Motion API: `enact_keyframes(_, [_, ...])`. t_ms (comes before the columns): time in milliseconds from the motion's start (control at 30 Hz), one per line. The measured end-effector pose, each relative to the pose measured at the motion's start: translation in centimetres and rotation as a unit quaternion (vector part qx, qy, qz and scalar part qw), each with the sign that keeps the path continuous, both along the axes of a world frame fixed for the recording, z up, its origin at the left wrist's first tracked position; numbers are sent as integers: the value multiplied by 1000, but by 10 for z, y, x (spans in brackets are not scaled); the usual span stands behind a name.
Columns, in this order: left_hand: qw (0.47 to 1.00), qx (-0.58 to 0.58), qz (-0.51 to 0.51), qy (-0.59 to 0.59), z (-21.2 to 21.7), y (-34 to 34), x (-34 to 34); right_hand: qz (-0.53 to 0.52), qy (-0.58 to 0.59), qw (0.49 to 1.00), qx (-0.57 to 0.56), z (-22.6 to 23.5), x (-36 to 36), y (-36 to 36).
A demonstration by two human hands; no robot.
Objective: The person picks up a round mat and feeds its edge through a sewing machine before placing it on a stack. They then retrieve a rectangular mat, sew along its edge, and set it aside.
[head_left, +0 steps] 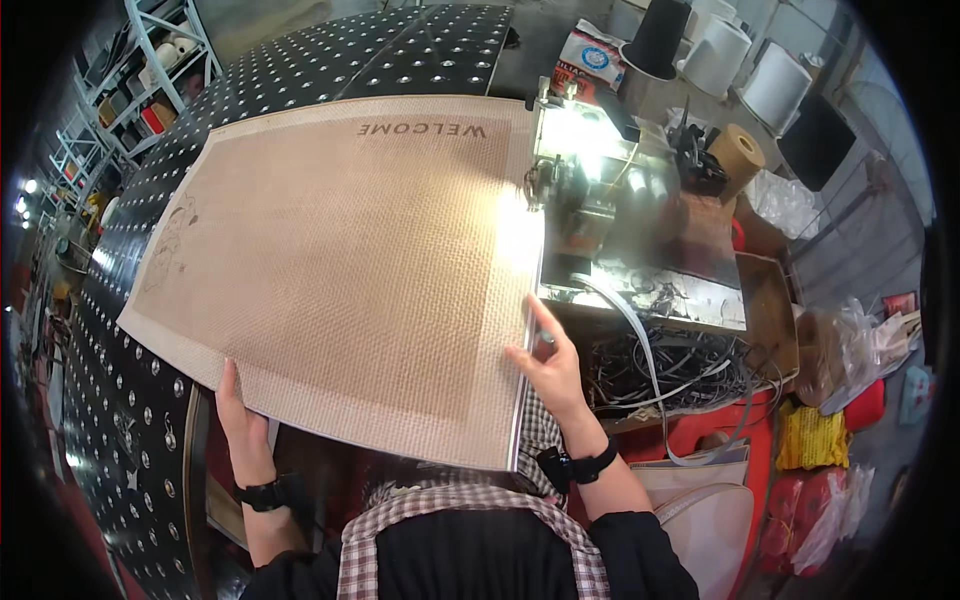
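Observation:
A large beige woven mat with a darker tan middle and upside-down dark lettering lies across the studded black table. Its right edge runs under the lit head of a sewing machine. My left hand grips the near left edge, thumb on top and the other fingers hidden underneath. At the right edge, below the machine, my right hand pinches the mat with its thumb on top and index finger along the border. A pale binding strip curves down from the machine beside that hand.
The black table has rows of shiny metal balls. A box of tangled dark trimmings sits below the machine. Thread cones and a brown tape roll stand behind it. At right lies a yellow bundle.

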State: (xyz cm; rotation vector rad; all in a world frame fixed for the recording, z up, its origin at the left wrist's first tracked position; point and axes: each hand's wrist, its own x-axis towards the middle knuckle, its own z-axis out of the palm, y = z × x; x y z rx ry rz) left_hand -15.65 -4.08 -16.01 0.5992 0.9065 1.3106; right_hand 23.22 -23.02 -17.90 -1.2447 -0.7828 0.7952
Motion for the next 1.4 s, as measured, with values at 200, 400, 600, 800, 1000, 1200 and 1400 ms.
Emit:
enact_keyframes(200, [1000,17,-14,7,3,44,33,4,-27,1000,6,4,0,0])
enact_keyframes(400, [1000,17,-16,10,13,93,68,6,75,997,28,12,9,12])
enact_keyframes(600, [1000,2,-25,16,20,146,105,11,116,992,39,16,24,34])
enact_keyframes(800, [998,-34,-42,31,22,196,145,-46,96,994,24,11,42,57])
enact_keyframes(1000, [994,-18,-58,94,29,232,186,-144,58,987,30,8,58,81])
enact_keyframes(1200, [987,16,-70,142,19,280,213,-124,-20,992,3,13,65,95])
enact_keyframes(1400, [987,4,-36,158,-2,323,223,-69,-71,995,0,22,46,81])
